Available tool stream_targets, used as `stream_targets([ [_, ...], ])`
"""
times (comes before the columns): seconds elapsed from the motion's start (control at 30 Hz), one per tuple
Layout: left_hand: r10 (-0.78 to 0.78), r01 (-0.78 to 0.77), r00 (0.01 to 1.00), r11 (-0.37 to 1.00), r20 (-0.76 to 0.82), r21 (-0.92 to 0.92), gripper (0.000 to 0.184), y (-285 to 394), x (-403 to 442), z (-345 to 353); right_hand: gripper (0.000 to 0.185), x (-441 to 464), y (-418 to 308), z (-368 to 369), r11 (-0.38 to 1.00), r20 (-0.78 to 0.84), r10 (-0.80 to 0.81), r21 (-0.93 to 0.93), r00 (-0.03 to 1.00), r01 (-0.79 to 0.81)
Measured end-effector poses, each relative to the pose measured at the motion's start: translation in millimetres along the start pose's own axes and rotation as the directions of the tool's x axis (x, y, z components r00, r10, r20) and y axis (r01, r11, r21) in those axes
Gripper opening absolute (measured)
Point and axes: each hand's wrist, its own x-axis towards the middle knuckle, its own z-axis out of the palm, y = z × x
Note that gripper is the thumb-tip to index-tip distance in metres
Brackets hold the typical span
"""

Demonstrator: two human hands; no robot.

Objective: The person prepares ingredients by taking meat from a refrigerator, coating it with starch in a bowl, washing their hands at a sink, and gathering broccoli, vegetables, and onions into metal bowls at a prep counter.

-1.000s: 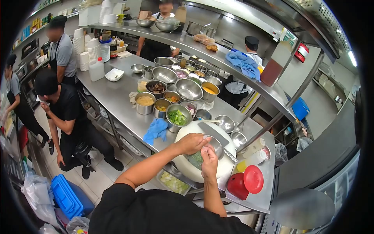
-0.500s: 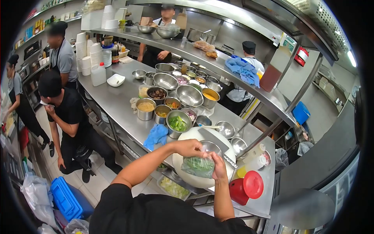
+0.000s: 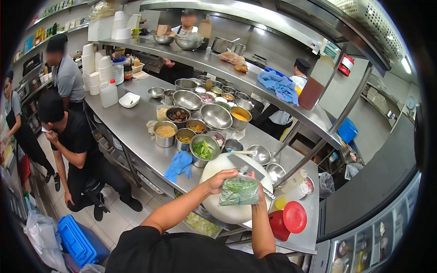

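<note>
A clear plastic bag of chopped greens [image 3: 239, 191] is held up between my two hands. My left hand [image 3: 220, 181] grips its upper left side, and my right hand [image 3: 258, 187] is at its right edge, partly hidden behind the plastic. Beneath is a round white cutting board [image 3: 216, 169], on which a cleaver [image 3: 246, 163] lies. A steel pot of cut green vegetables [image 3: 203, 149] stands just beyond the board, beside a blue cloth [image 3: 178, 166].
Steel bowls [image 3: 216, 116] and pots of ingredients crowd the counter [image 3: 123, 119]. A red container [image 3: 278, 224] with its lid up stands right of the board. An overhead shelf [image 3: 200, 55] crosses behind. A seated person [image 3: 75, 136] is at left; other people stand around.
The bag has been lifted and turned upright, so its greens now show fully. The small steel bowl seen near my hands earlier is now hidden behind the bag or out of sight.
</note>
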Motion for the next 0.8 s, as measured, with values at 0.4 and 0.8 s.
stream_targets([
  [0.4,-0.036,0.034,0.999,0.998,-0.032,-0.06,0.011,-10,15,-36,0.041,7,-3,2,0.988,-0.157,0.103,-0.1,0.982,-0.119],
  [0.8,0.068,-0.058,0.995,0.989,0.071,-0.133,0.045,-26,3,-33,0.065,12,-19,-4,0.979,-0.153,0.196,-0.021,0.969,-0.202],
])
